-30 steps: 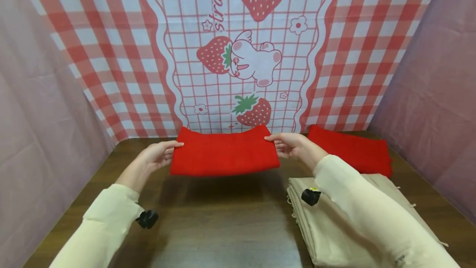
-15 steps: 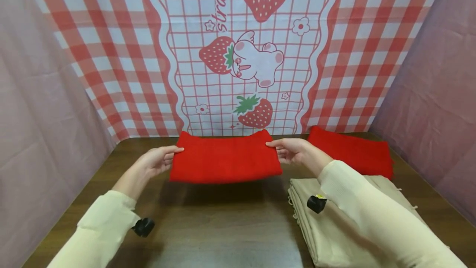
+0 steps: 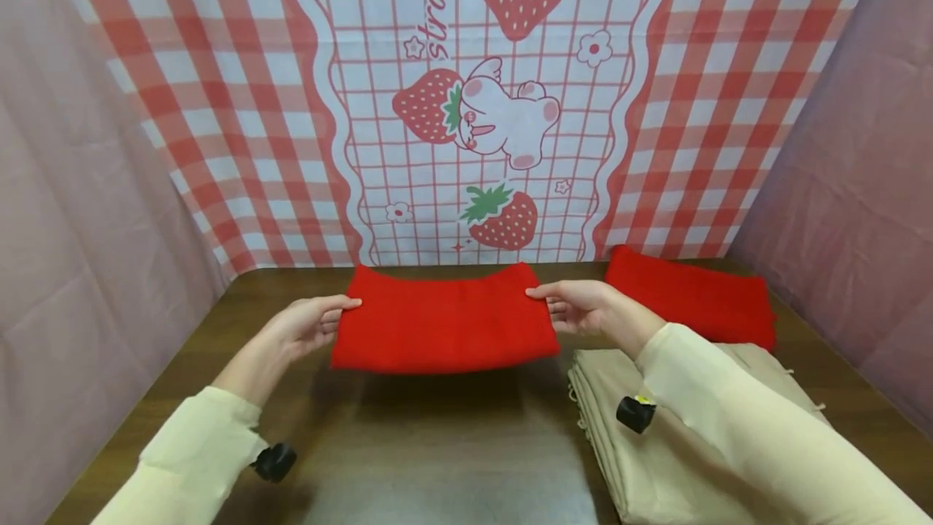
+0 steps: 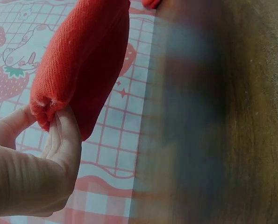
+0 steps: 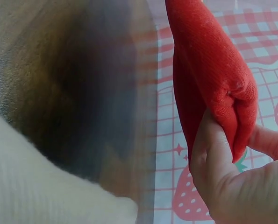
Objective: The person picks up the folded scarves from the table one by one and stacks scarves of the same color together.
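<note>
A folded red knit cloth (image 3: 445, 326) is stretched between both hands over the wooden table, sagging a little in its middle, with a dark shadow below it. My left hand (image 3: 306, 329) pinches its left end between thumb and fingers. At the opposite end, my right hand (image 3: 594, 310) pinches the cloth the same way. The left wrist view shows the thumb on one face of the layered cloth (image 4: 64, 65) and the fingers on the other. In the right wrist view the rolled layers of the cloth (image 5: 213, 65) show between thumb and fingers.
A second folded red cloth (image 3: 688, 294) lies at the table's back right. In front of it is a folded beige cloth (image 3: 678, 444) with small loops, partly under the right sleeve. A strawberry-print sheet (image 3: 466, 104) hangs behind the brown table (image 3: 437, 460); pink curtains (image 3: 87, 185) flank it.
Both hands and the red cloth between them have shifted slightly lower in the head view, closer to me. The grip at both ends is the same.
</note>
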Action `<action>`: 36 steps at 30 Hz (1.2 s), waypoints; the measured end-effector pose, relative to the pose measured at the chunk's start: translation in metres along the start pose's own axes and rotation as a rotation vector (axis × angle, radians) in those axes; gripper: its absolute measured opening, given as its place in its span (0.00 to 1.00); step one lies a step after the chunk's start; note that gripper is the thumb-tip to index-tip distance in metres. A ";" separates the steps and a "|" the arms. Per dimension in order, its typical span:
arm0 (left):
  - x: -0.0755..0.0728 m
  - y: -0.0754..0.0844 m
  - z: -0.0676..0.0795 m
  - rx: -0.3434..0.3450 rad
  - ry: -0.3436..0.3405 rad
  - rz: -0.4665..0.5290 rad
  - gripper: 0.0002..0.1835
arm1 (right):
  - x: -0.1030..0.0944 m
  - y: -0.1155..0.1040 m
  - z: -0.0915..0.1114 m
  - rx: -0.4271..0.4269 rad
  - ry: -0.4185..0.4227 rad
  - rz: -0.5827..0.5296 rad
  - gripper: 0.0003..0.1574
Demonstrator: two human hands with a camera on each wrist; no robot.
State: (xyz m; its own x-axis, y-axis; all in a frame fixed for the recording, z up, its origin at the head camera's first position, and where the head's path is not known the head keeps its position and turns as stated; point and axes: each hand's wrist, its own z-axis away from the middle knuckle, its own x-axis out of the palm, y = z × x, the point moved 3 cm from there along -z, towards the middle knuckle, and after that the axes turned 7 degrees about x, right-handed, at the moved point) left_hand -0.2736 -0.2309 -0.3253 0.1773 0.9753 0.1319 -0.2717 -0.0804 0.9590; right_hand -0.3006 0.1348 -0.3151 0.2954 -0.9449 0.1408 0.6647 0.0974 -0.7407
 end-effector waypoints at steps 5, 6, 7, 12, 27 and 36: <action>0.000 -0.001 0.002 0.017 -0.002 -0.007 0.19 | 0.001 0.002 0.004 -0.001 0.015 -0.007 0.21; 0.001 -0.001 0.002 0.017 -0.002 -0.008 0.18 | 0.000 0.002 0.005 0.003 0.021 -0.012 0.22; 0.001 -0.002 0.003 0.015 -0.004 -0.008 0.17 | 0.000 0.003 0.006 0.005 0.025 -0.016 0.24; 0.004 -0.006 0.004 0.011 -0.005 -0.009 0.21 | -0.002 0.009 0.007 0.011 0.032 -0.027 0.26; 0.006 -0.007 0.006 0.025 -0.020 -0.005 0.13 | -0.003 0.009 0.007 0.006 0.033 0.008 0.23; 0.005 -0.004 0.009 0.033 -0.017 -0.018 0.14 | -0.001 0.005 0.011 0.010 0.035 0.020 0.25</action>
State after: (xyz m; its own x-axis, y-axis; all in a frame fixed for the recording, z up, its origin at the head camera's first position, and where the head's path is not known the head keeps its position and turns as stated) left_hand -0.2635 -0.2271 -0.3263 0.1983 0.9730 0.1182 -0.2368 -0.0694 0.9691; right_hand -0.2898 0.1400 -0.3116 0.2848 -0.9530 0.1034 0.6656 0.1190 -0.7368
